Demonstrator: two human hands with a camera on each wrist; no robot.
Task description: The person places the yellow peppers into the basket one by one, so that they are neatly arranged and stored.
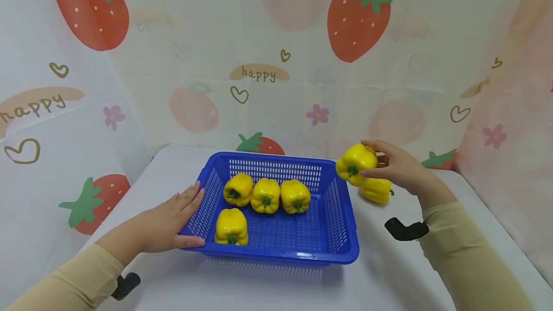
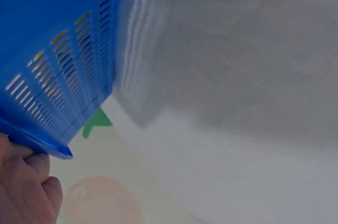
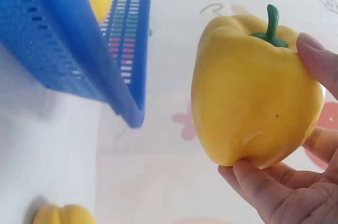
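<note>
A yellow bell pepper (image 1: 356, 163) with a green stem is in my right hand (image 1: 395, 166), held up by the basket's back right corner. Thumb and fingers pinch it on opposite sides, as the right wrist view of the pepper (image 3: 259, 97) shows. The blue basket (image 1: 285, 252) has slotted walls. My left hand (image 1: 166, 222) rests along its left rim, fingers extended and thumb at the front corner. Inside are several yellow peppers: three in a row, including the middle pepper (image 1: 265, 196), and a front left pepper (image 1: 231, 227).
Another yellow pepper (image 1: 377, 191) lies on the white table (image 1: 380, 263), right of the basket and below my right hand. Behind the table hangs a cloth backdrop (image 1: 216, 23) printed with strawberries, hearts and flowers; it also runs along both sides.
</note>
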